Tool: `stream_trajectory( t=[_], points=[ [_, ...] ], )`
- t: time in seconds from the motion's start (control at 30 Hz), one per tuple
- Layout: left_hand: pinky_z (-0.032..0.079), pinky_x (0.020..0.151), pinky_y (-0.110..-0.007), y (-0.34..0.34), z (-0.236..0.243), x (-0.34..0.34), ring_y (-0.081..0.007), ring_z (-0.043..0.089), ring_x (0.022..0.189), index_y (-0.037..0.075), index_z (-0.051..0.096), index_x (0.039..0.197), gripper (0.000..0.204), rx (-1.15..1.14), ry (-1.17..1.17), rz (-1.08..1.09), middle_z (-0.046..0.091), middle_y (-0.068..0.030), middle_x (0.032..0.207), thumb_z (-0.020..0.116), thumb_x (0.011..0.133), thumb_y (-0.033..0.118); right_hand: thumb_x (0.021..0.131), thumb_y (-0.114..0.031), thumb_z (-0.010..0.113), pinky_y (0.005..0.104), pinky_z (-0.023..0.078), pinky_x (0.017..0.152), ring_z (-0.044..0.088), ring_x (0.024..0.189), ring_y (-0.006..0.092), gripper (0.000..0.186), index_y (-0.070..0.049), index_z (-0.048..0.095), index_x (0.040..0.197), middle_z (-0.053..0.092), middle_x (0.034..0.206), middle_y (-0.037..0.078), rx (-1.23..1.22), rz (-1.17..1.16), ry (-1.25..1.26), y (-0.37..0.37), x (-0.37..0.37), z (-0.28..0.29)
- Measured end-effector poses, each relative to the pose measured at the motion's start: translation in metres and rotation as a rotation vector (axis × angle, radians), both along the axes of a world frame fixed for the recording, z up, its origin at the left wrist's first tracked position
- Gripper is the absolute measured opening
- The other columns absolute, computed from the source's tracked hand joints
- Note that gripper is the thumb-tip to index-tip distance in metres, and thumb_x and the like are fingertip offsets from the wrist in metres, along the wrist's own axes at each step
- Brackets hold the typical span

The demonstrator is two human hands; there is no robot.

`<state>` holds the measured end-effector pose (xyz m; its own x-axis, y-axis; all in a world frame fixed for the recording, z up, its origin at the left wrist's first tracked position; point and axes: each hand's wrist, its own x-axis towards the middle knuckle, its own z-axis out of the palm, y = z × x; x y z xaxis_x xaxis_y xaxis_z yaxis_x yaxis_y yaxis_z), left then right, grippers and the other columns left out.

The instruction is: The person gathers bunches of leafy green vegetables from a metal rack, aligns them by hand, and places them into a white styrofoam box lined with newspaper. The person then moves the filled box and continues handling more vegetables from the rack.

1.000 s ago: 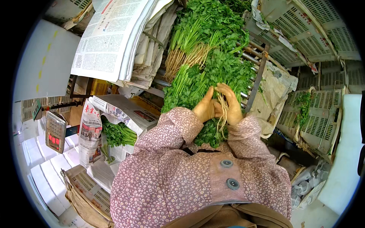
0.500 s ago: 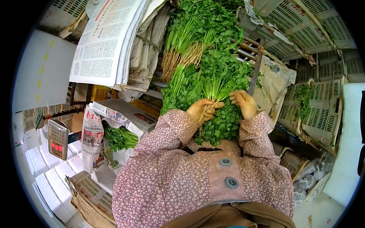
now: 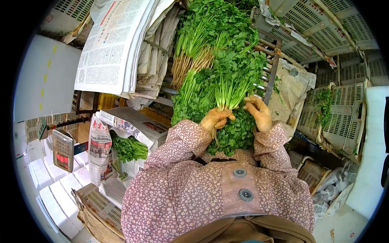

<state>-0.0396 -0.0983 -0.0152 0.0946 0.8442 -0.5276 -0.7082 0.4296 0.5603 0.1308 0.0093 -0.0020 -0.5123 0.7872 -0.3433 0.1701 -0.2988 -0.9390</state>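
My left hand (image 3: 219, 118) is closed around the lower stems of a bunch of cilantro (image 3: 227, 92). The bunch's pale green stalks fan out above my fist, and thin roots hang below it. Just right of these stalks is my right hand (image 3: 260, 114), its fingers curled in and the thumb close to the fingertips. What lies in that pinch, if anything, is too small to make out. Under both hands spreads more leafy cilantro (image 3: 233, 139). Farther off, a cilantro pile (image 3: 198, 44) lies with its long brown roots (image 3: 184, 71) toward the left.
Folded newspapers (image 3: 115, 48) are stacked at the upper left. Below them, newspaper-wrapped greens (image 3: 129, 146) stand beside a scale with a lit display (image 3: 63, 150). A metal rack bar (image 3: 272, 73) borders the pile on the right. Plastic crates (image 3: 336, 113) line the right side.
My left hand stays on the bunch, its fingers now gathered higher on the stems. My right hand's fingers have curled closer together beside the stalks.
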Motion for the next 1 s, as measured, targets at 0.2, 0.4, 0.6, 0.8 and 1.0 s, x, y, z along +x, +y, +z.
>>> stream_trajectory(
  t=[0.2,0.4,0.6,0.8,1.0],
  points=[
    [0.025,0.037,-0.020,-0.001,-0.008,-0.001,-0.0035,0.032,0.038,-0.001,0.056,0.099,0.022,-0.023,-0.023,-0.016,0.061,-0.0041,0.072,0.054,0.088,0.018,0.074,-0.014,0.065,0.0383,0.047,0.079,0.058,0.097,0.0265,0.029,-0.009,0.061,0.102,0.058,0.115,0.009,1.042,0.321,-0.473,-0.008,-0.020,0.040],
    [0.020,0.033,-0.018,-0.001,0.002,-0.011,-0.0013,0.026,0.036,-0.001,0.052,0.113,0.034,0.021,-0.131,-0.110,0.046,0.0037,0.056,0.045,0.095,0.027,0.078,-0.014,0.063,0.0322,0.050,0.062,0.063,0.072,0.0250,0.010,-0.010,0.064,0.088,0.065,0.096,0.009,1.210,0.395,-0.183,0.015,-0.019,0.017],
    [0.024,0.036,-0.019,-0.012,0.004,-0.018,-0.0041,0.030,0.039,0.001,0.053,0.115,0.031,-0.050,0.080,-0.224,0.048,0.0037,0.059,0.046,0.095,0.022,0.088,-0.027,0.058,0.0335,0.051,0.075,0.061,0.077,0.0191,0.026,-0.002,0.058,0.099,0.064,0.091,0.010,0.452,-0.528,-0.183,0.099,0.028,0.053],
    [0.047,0.060,-0.040,-0.012,0.012,0.009,-0.0265,0.061,0.063,0.001,0.051,0.094,0.021,0.201,1.483,-0.441,0.059,-0.0130,0.070,0.055,0.086,0.020,0.077,-0.002,0.061,0.0413,0.035,0.102,0.037,0.126,0.0291,0.064,-0.011,0.036,0.135,0.043,0.133,0.016,1.027,-0.394,-0.729,0.141,0.094,0.079],
    [0.048,0.052,-0.036,0.006,0.026,0.026,-0.0252,0.061,0.063,0.004,0.048,0.101,0.024,0.182,1.909,-0.457,0.059,-0.0086,0.071,0.057,0.082,0.016,0.067,-0.016,0.069,0.0493,0.019,0.108,0.024,0.133,0.0313,0.073,-0.014,0.038,0.133,0.032,0.141,0.011,1.076,0.536,-0.610,-0.017,-0.008,0.062]
  ],
)
